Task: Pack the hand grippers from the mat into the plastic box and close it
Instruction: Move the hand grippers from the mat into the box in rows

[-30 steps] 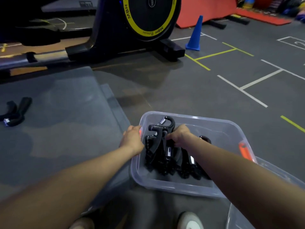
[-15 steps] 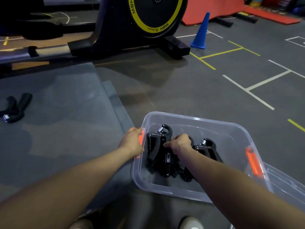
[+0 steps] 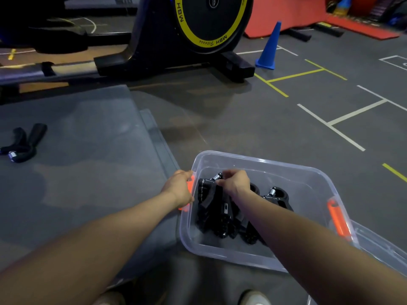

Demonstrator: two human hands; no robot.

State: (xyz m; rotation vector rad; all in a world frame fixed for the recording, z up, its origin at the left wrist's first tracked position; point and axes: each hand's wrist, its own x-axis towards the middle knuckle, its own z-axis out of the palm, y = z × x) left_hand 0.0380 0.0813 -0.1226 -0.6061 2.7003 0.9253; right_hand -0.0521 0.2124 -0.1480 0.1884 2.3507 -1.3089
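A clear plastic box [image 3: 293, 172] with orange latches stands on the floor right of the grey mat [image 3: 83, 164]. Several black hand grippers [image 3: 217, 213] stand packed in its left half. My left hand [image 3: 179, 188] grips the box's left rim at the orange latch. My right hand [image 3: 234, 182] is inside the box, fingers curled on the top of one black gripper. One more black hand gripper [image 3: 23, 143] lies on the mat at the far left. The clear lid [image 3: 383, 249] lies under the box's right side.
A black exercise machine with a yellow-ringed wheel [image 3: 207, 20] stands beyond the mat. A blue cone [image 3: 269, 48] and red mats [image 3: 286, 12] are farther back. White and yellow lines mark the grey floor. My shoes [image 3: 254, 298] show at the bottom edge.
My right hand pushed the raised gripper down among the others in the box. My left hand stayed on the box's left rim. The view shifted slightly.
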